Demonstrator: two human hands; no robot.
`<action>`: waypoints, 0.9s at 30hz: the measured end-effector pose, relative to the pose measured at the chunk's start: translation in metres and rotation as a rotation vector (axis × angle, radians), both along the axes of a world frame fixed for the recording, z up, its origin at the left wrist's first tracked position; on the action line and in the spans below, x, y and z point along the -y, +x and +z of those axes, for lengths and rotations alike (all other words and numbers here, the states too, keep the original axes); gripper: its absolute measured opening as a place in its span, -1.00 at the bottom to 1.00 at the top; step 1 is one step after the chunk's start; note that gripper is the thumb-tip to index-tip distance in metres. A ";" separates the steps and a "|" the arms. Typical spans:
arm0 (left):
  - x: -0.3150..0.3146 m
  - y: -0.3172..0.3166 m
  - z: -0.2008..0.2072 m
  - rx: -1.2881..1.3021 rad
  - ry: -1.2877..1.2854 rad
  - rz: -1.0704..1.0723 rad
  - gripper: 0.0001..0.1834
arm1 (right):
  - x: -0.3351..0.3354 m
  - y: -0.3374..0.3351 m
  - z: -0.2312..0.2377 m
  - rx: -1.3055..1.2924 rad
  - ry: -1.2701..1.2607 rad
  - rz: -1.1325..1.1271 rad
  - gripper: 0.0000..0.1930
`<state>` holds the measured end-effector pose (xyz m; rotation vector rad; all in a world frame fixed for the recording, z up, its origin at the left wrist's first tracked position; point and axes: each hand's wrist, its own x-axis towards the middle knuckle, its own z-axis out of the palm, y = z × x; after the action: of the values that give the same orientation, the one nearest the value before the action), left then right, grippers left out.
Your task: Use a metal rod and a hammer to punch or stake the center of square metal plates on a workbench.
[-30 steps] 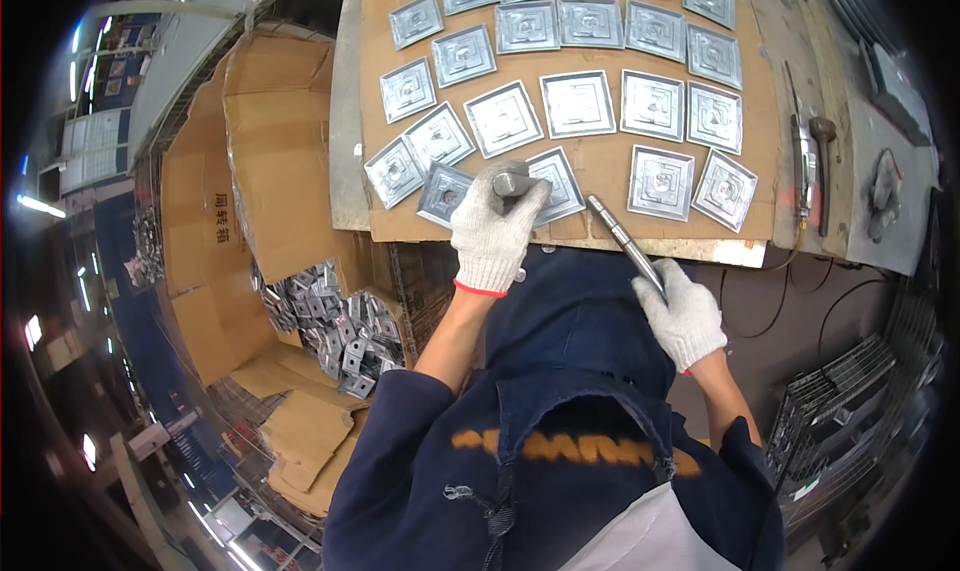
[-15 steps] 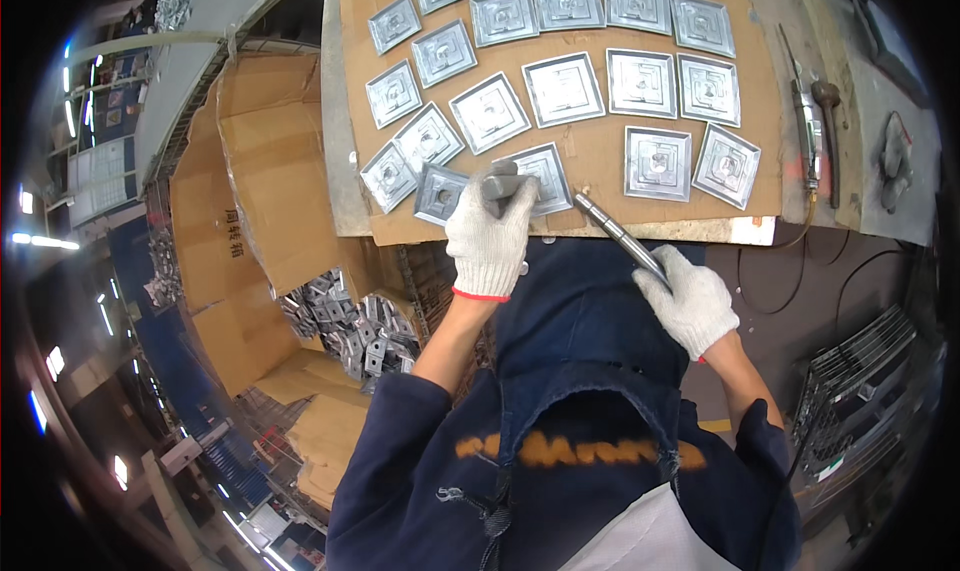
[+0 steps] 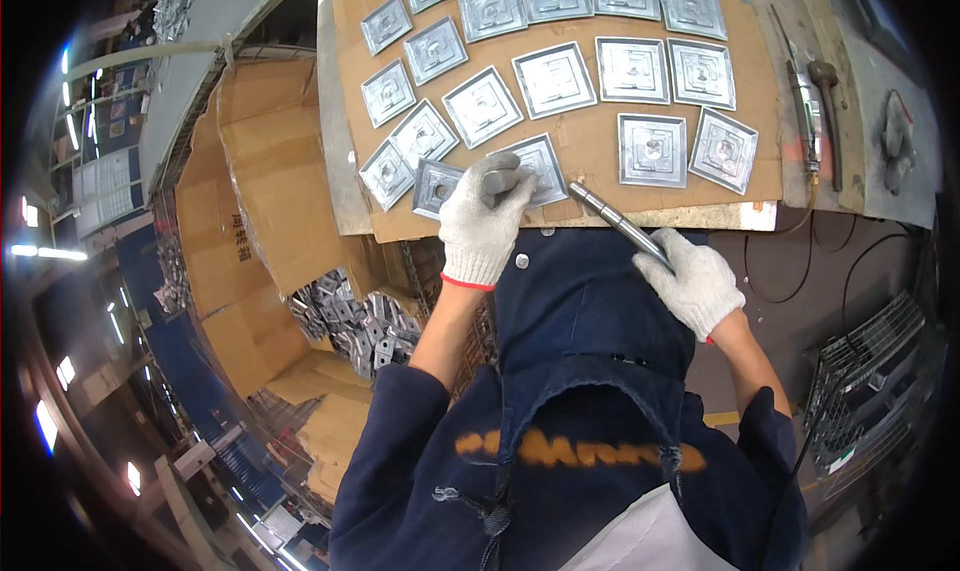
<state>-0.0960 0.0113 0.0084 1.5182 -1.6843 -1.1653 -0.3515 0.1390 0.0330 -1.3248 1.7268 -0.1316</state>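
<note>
My left hand, in a white knit glove with greyed fingertips, is closed at the left edge of a square metal plate, its fingers bent over that edge. Part of the plate is hidden behind them. Just left of this hand lies another square plate with a round hole, partly covered by the glove. My right hand, gloved alike, is wrapped round a slim steel rod-shaped tool. The tool slants up to the left, its narrow tip close to the plate's lower right edge.
Rows of square metal plates cover the cardboard sheet on the bench. At right lie a thin tool with a hose, a hammer and dark gloves. A cardboard box at left holds small metal parts.
The bench and plates sit slightly higher in the picture. Both hands keep nearly the same place and hold, with the tool tip still beside the plate.
</note>
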 end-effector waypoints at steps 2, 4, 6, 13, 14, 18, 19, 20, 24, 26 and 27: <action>-0.006 -0.006 -0.002 0.014 -0.045 0.091 -0.64 | 0.001 0.001 0.001 0.002 -0.002 0.010 -0.52; -0.006 -0.009 -0.002 0.207 -0.221 0.049 -0.63 | 0.002 0.000 0.003 -0.011 0.020 -0.005 -0.52; -0.005 -0.008 0.000 0.187 -0.133 0.069 -0.63 | 0.003 -0.001 0.006 -0.013 0.008 -0.017 -0.52; 0.001 -0.002 -0.008 0.147 -0.125 0.028 -0.70 | 0.045 -0.001 0.070 0.063 -0.306 -0.081 -0.59; 0.000 -0.002 -0.008 0.142 -0.131 0.038 -0.70 | 0.052 0.003 0.085 0.133 -0.492 -0.115 -0.62; -0.001 0.001 -0.003 0.114 -0.162 0.020 -0.70 | 0.074 0.028 0.124 0.241 -0.877 -0.109 -0.65; -0.001 -0.002 0.000 0.136 -0.160 0.003 -0.69 | 0.074 0.031 0.127 0.289 -0.858 -0.079 -0.68; -0.002 -0.005 0.001 0.158 -0.157 -0.014 -0.68 | 0.074 0.033 0.129 0.336 -0.836 -0.049 -0.70; -0.001 0.001 -0.004 0.164 -0.072 0.017 -0.68 | 0.091 0.040 0.073 -0.267 -0.513 0.430 -0.61; 0.001 0.005 -0.012 0.258 -0.070 -0.024 -0.67 | 0.091 0.036 0.068 -0.267 -0.509 0.428 -0.62; -0.002 0.001 -0.002 0.262 -0.055 -0.013 -0.66 | 0.092 0.034 0.067 -0.262 -0.507 0.425 -0.62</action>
<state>-0.0949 0.0129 0.0060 1.6866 -1.8816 -0.9501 -0.3179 0.0474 0.1001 -2.1363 1.6377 -0.1639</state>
